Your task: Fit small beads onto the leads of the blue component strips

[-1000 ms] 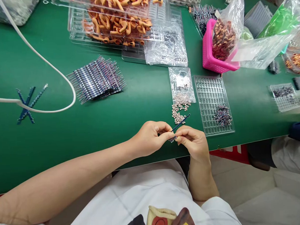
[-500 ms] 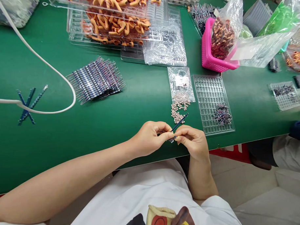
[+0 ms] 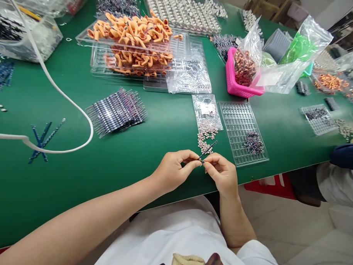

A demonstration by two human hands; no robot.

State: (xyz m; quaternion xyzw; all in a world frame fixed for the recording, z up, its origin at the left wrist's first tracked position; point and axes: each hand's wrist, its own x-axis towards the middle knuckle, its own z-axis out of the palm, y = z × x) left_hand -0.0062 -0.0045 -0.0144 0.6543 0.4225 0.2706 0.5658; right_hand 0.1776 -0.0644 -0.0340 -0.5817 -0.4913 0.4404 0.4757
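A narrow dark-blue circuit-board strip (image 3: 209, 147) slants up and to the right out of the fingers of my left hand (image 3: 176, 171), which pinches its lower part. Against those fingertips, thumb and forefinger of my right hand (image 3: 224, 172) are pressed together at the strip's lower end. Whatever sits between the right fingertips is too small to make out. Just beyond the strip lies a loose heap of small round silvery parts (image 3: 205, 138), beside a clear zip bag (image 3: 207, 110) with a white label. To the right, a clear compartment tray (image 3: 237, 140) carries a clump of small wired parts (image 3: 253, 142).
Left of the bag lies a stack of wired circuit strips (image 3: 118, 111). Blue strips (image 3: 42, 143) lie crossed under a white cable (image 3: 74, 101). Clear trays of orange earphone shells (image 3: 135, 37) and a pink basket (image 3: 234, 82) stand farther back. A co-worker's sleeve (image 3: 347, 157) shows at right.
The view has tilted up, so more of the table's far side shows. Both hands stay fingertip to fingertip at the blue strip, with only small finger movements.
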